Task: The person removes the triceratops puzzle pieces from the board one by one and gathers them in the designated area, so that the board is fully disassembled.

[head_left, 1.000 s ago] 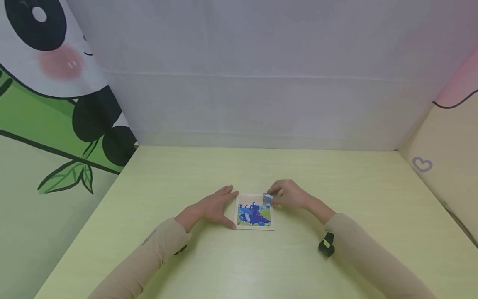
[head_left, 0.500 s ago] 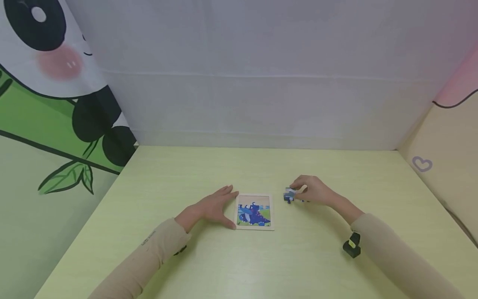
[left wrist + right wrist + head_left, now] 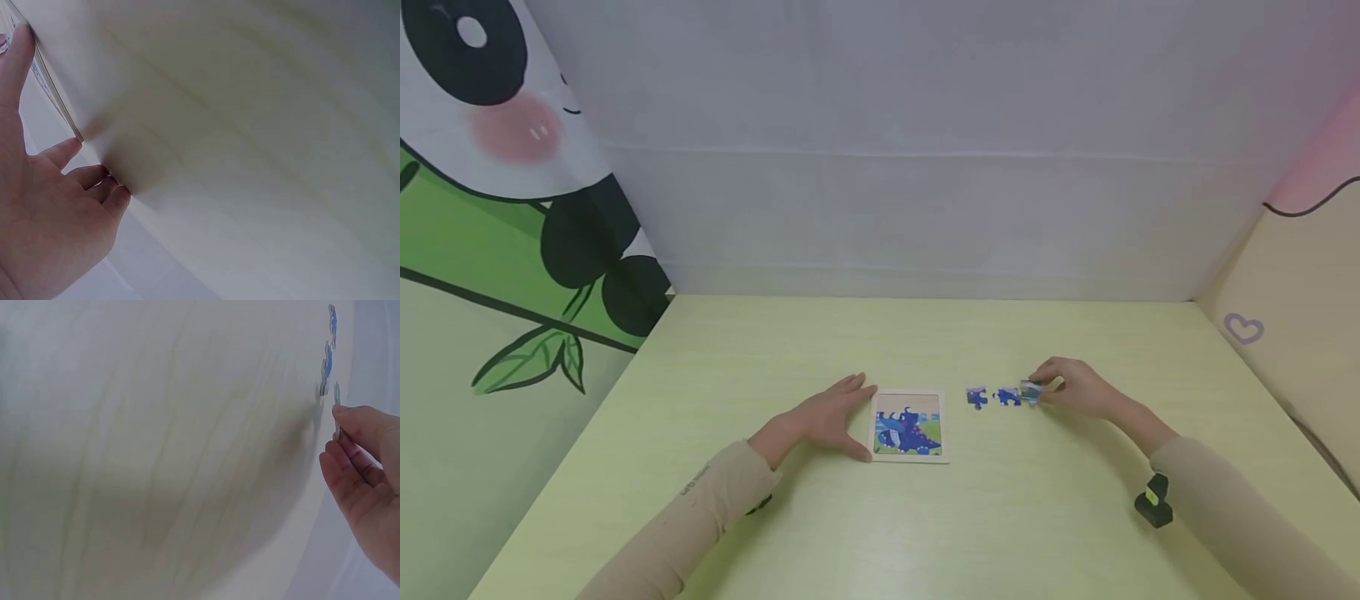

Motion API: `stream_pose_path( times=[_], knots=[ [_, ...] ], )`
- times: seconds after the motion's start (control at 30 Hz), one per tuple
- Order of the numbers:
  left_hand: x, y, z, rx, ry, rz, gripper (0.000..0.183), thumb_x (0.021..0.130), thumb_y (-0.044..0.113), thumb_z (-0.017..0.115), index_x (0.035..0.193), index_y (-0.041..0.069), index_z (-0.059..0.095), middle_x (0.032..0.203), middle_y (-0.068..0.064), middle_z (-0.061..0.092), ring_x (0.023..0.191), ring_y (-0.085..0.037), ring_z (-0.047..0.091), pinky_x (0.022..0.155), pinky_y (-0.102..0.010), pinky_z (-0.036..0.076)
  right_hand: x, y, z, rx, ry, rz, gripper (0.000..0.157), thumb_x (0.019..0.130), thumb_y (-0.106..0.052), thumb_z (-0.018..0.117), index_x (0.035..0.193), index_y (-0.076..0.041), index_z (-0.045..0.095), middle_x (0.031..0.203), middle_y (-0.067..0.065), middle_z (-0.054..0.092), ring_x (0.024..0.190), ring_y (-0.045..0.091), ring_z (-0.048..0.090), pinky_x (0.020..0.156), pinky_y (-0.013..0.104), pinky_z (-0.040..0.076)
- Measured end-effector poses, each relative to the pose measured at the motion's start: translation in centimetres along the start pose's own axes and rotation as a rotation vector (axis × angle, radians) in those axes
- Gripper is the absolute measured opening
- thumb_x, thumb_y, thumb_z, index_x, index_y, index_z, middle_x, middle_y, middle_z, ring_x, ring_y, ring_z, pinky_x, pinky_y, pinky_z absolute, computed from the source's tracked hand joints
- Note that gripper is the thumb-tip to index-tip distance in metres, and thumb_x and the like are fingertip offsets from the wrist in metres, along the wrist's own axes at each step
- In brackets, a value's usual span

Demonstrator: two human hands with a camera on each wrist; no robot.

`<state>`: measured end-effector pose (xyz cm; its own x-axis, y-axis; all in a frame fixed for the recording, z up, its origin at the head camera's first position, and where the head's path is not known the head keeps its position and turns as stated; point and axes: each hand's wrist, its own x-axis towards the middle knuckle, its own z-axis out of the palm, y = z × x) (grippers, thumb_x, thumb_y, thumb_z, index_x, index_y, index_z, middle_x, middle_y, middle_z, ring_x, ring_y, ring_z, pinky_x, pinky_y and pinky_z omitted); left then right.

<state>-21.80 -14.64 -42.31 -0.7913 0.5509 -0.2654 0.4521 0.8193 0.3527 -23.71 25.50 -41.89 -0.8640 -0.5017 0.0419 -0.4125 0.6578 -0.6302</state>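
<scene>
head view: puzzle pieces (image 3: 910,433) partly fill the frame (image 3: 910,458).

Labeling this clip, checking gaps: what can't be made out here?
Head: print on left sleeve, too small.
Head: held puzzle piece, partly behind right hand.
Left wrist: puzzle frame, cut by left edge, partly behind left hand.
Right wrist: pictures on loose pieces, seen nearly edge-on.

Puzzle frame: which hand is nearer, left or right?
Left. The left hand touches the left side of the puzzle frame; the right hand is off to its right, beyond the loose pieces, pinching another piece.
</scene>
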Motion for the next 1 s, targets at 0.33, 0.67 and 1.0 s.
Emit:
stream_pose_path(
  times=[0.33, 0.67, 1.0],
  knots=[
    [0.1, -0.3, 0.1, -0.009, 0.006, 0.012, 0.104, 0.063, 0.056, 0.074, 0.144, 0.012, 0.027, 0.151, -0.012, 0.012, 0.138, -0.029, 0.007, 0.11, -0.047, 0.017, -0.8, 1.2, 0.1, -0.001, 0.024, -0.016, 0.023, 0.075, 0.007, 0.064, 0.098, 0.011, 0.063, 0.097, 0.02, 0.06, 0.088, 0.032, 0.058, 0.069, 0.033, 0.054],
    [0.1, -0.3, 0.3, -0.013, 0.009, 0.014, 0.103, 0.063, 0.056, 0.074, 0.144, 0.013, 0.027, 0.151, -0.012, 0.013, 0.139, -0.028, 0.007, 0.11, -0.047, 0.017, -1.0, 1.6, 0.2, -0.018, 0.021, -0.014, 0.023, 0.075, 0.005, 0.067, 0.098, 0.009, 0.065, 0.099, 0.019, 0.06, 0.09, 0.032, 0.057, 0.07, 0.034, 0.054],
    [0.0, -0.1, 0.2, -0.013, 0.005, 0.011, 0.103, 0.063, 0.055, 0.074, 0.144, 0.012, 0.027, 0.151, -0.012, 0.012, 0.139, -0.028, 0.006, 0.11, -0.046, 0.016, -1.1, 2.0, 0.3, -0.025, 0.028, -0.005, 0.024, 0.074, 0.006, 0.067, 0.098, 0.008, 0.065, 0.1, 0.019, 0.06, 0.09, 0.031, 0.057, 0.07, 0.033, 0.054]
  ],
)
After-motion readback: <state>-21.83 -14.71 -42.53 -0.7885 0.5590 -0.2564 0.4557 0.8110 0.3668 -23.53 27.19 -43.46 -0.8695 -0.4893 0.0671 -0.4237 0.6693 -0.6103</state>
